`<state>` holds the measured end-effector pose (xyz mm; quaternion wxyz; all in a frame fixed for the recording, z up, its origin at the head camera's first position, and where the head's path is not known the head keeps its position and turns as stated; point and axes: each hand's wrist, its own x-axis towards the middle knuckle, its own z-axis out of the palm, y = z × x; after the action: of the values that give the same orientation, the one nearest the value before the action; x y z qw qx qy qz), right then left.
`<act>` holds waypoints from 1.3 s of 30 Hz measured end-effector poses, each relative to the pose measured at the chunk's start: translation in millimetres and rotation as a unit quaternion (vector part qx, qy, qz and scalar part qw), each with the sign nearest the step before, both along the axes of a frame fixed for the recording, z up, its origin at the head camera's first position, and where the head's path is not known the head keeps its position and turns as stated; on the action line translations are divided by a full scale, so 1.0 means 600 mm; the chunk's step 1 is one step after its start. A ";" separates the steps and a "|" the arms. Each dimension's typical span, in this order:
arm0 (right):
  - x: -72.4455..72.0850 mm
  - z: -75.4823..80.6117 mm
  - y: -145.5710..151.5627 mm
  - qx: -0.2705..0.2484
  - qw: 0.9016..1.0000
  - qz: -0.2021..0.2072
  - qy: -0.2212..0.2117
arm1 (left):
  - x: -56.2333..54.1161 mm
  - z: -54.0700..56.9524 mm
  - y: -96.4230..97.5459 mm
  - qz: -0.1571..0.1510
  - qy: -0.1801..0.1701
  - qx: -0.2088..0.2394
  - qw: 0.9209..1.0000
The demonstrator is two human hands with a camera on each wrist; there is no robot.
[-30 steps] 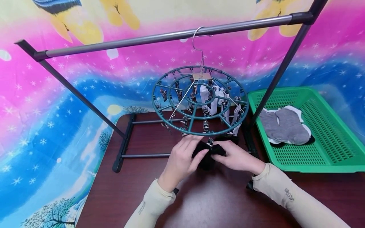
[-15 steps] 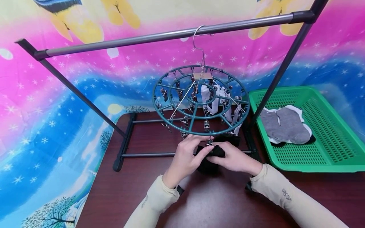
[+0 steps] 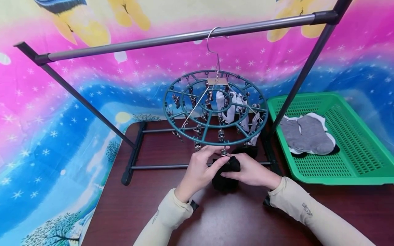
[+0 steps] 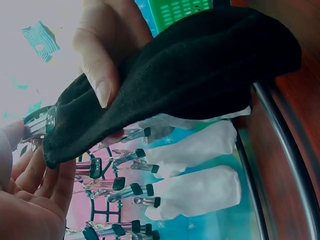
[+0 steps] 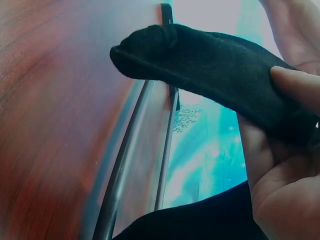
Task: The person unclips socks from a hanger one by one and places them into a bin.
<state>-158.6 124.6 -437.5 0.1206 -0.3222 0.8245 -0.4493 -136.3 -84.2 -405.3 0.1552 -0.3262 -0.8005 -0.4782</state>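
A black sock (image 3: pixel 225 182) hangs below the front of a round green clip hanger (image 3: pixel 209 131). My right hand (image 3: pixel 255 171) pinches the sock near its upper end, thumb on the near face in the right wrist view. My left hand (image 3: pixel 201 171) holds a metal clip (image 4: pixel 42 127) at the hanger's front rim between thumb and fingers. In the left wrist view the clip's black tip lies over the edge of the sock's upper end, and the rest of the sock (image 4: pixel 200 70) stretches away from it.
The hanger hooks onto a grey rack bar (image 3: pixel 138 42). White socks (image 4: pixel 197 192) and another dark piece (image 3: pixel 246 150) hang at its right side; several other clips dangle bare. A green basket (image 3: pixel 369 147) with grey socks (image 3: pixel 311 135) stands right on the brown table (image 3: pixel 215 222).
My left hand has shifted slightly right and its thumb has come up beside the clip. The sock's upper end has come up against the clip, and more of it hangs below my hands.
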 end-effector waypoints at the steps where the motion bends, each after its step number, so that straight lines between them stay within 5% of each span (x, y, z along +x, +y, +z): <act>1: 0.000 0.000 0.000 -0.001 1.000 0.002 -0.002 | 0.000 0.000 -0.001 -0.007 -0.005 0.006 1.000; 7: 0.000 -0.001 0.000 -0.002 1.000 0.011 -0.009 | 0.000 -0.002 -0.003 -0.022 0.004 0.020 1.000; 13: -0.001 0.001 -0.002 0.003 1.000 0.021 0.000 | 0.001 -0.004 -0.001 -0.004 0.045 0.008 0.999; 21: -0.001 0.003 -0.002 0.009 1.000 0.023 -0.002 | 0.001 -0.003 0.002 0.009 0.053 0.005 0.999; 30: -0.002 0.003 0.000 0.024 0.999 0.031 -0.003 | -0.001 -0.007 0.011 0.054 0.122 0.021 0.991; 39: 0.004 0.021 0.019 0.069 0.996 0.060 -0.019 | -0.002 -0.001 0.002 0.074 0.118 0.032 0.990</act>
<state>-156.5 136.0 -425.0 0.1847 -0.3533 0.8302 -0.3896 -137.6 -82.9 -405.9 0.2937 -0.3149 -0.7827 -0.4493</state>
